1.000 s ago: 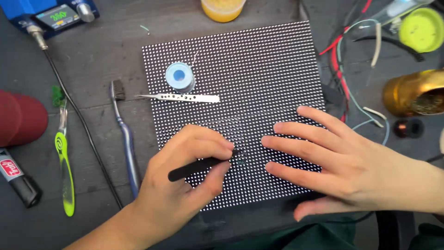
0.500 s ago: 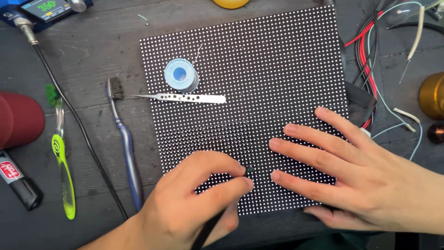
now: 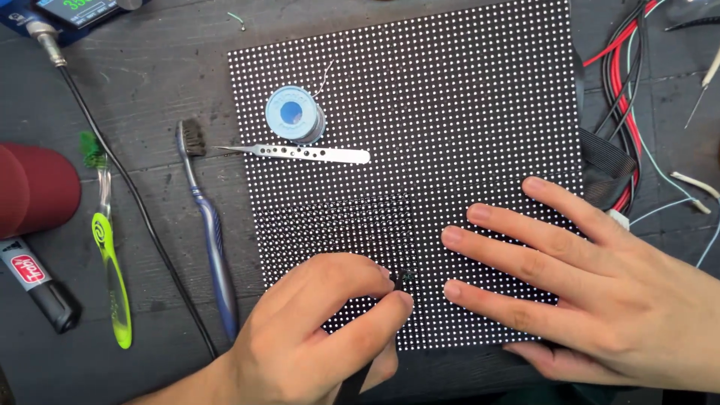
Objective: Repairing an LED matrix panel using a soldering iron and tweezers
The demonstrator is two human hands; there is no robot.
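A black panel [image 3: 465, 112] covered in rows of small white dots lies flat on the dark workbench. My left hand [image 3: 315, 337] pinches a thin black tool [image 3: 352, 386], whose tip touches the panel near its lower middle. My right hand [image 3: 577, 285] rests flat on the panel's lower right part, fingers spread and pointing left. A small blue spool of solder wire [image 3: 294, 114] and metal tweezers [image 3: 300, 154] lie on the panel's upper left area.
Left of the panel lie a blue-handled toothbrush [image 3: 210, 240], a green toothbrush [image 3: 109, 255], a black cable [image 3: 127, 187], a dark red rounded object [image 3: 34, 191] and a marker [image 3: 37, 285]. A blue device with a display [image 3: 60, 11] sits top left. Red, black and white wires [image 3: 630, 90] run at right.
The view has shifted closer to the panel. My left hand has turned the black tool from lying sideways to pointing up at the panel, its tip now on the dots. My right hand stays flat.
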